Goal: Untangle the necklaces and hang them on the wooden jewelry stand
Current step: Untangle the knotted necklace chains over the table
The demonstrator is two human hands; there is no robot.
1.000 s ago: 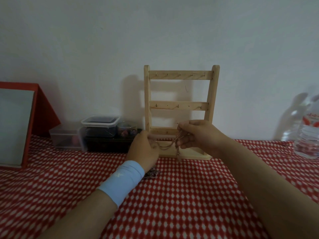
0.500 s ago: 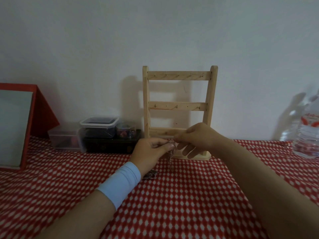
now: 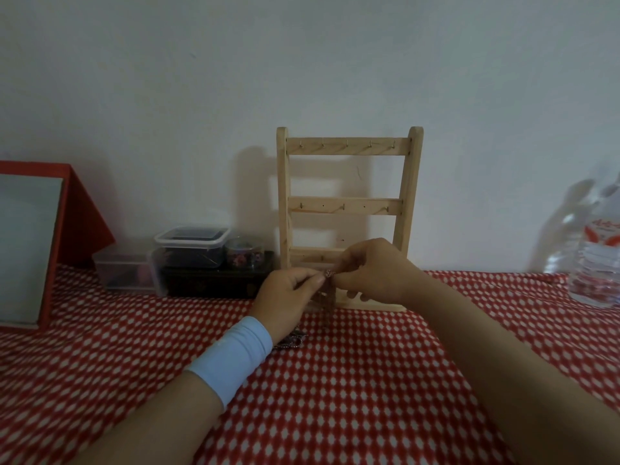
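We record both hands meeting low in front of the wooden jewelry stand (image 3: 349, 209), which stands upright against the wall (image 3: 302, 62) on the red-and-white cloth (image 3: 352, 397). The left hand (image 3: 285, 300) and right hand (image 3: 375, 273) each pinch the necklace (image 3: 327, 295) between thumb and fingertips, the two pinches almost touching. A small bead shows at the pinch, and fine chain hangs below it toward the cloth. The chain is dim and blurred, so we cannot tell whether it is one strand or several. The hands hide most of the stand's lowest rail. A second bundle of chain (image 3: 292, 340) lies on the cloth, partly hidden under the left wrist with its pale blue band (image 3: 231, 357). The water bottle (image 3: 597, 263) at right and the red-framed panel (image 3: 30, 243) at left are cut off at the frame edges.
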